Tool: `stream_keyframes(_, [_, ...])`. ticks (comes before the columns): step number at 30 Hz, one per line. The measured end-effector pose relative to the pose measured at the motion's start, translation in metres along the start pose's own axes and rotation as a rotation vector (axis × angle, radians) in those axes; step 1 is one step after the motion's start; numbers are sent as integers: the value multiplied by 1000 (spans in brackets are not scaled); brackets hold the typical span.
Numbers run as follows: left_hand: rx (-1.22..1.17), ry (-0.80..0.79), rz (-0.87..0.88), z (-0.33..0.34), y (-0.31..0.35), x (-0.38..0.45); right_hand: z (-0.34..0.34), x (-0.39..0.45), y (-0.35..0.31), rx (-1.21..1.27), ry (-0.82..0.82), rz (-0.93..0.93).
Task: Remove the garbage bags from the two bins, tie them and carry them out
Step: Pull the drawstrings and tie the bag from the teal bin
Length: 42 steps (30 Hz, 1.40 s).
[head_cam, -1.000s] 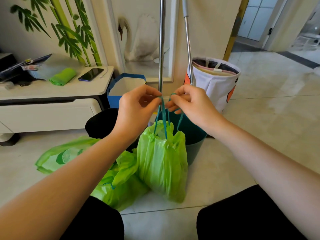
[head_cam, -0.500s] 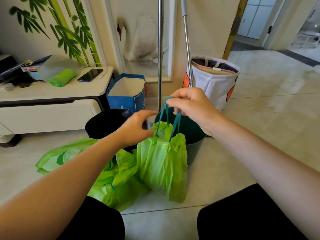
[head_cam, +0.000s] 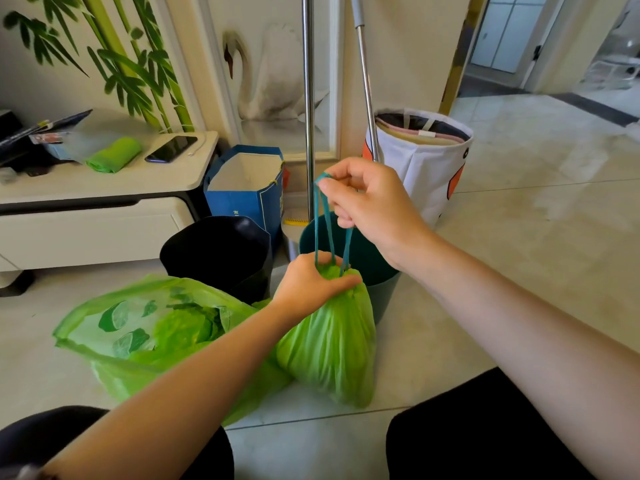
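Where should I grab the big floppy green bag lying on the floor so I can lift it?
Grip the crumpled plastic near the open mouth of the large, flat-lying green garbage bag, probably by its upper rim, coming down from above. It sprawls slack on the tiled floor and I can see no free strings on it, so gathering the rim into a neck should keep things inside.

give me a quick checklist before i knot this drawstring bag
1. Right hand pinches the teal drawstring pulled upward: ok.
2. Left hand grips the gathered neck of the green garbage bag: ok.
3. Bag mouth cinched shut: ok.
4. Bag out of the teal bin, resting on the floor: ok.
5. Drawstring knotted: not ok, loops still loose.
6. Second green bag tied: not ok, its mouth lies open.
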<state>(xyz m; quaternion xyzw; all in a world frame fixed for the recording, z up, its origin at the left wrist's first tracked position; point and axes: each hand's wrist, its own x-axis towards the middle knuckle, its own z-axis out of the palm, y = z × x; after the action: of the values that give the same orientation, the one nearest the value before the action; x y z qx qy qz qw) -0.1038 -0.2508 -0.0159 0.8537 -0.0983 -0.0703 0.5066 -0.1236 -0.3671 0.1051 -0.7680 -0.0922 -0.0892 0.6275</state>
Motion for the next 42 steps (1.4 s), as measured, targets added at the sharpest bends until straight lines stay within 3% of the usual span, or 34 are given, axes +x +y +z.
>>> stream_keyframes(7, [126,24,56,10,-19,-1,-6,1,-4,124,71,-71])
stream_keyframes(17, [503,-371,10,-19,-7,1,-6,3,-2,165,122,-40])
stream_keyframes(19, [540,-305,27,-31,2,1,-8,5,0,170,117,-35])
stream_keyframes(23, [420,-18,72,-46,13,-5,-4,3,-4,201,85,-46])
stream_keyframes(25, [334,12,44,-46,11,-10,-1,2,-5,172,54,-48])
stream_keyframes(32, [184,-97,92,-25,22,-18,6,1,-2,35,36,-79])
stream_keyframes(42, [659,-309,330,-42,2,-15,-6,9,8,56,143,-28])
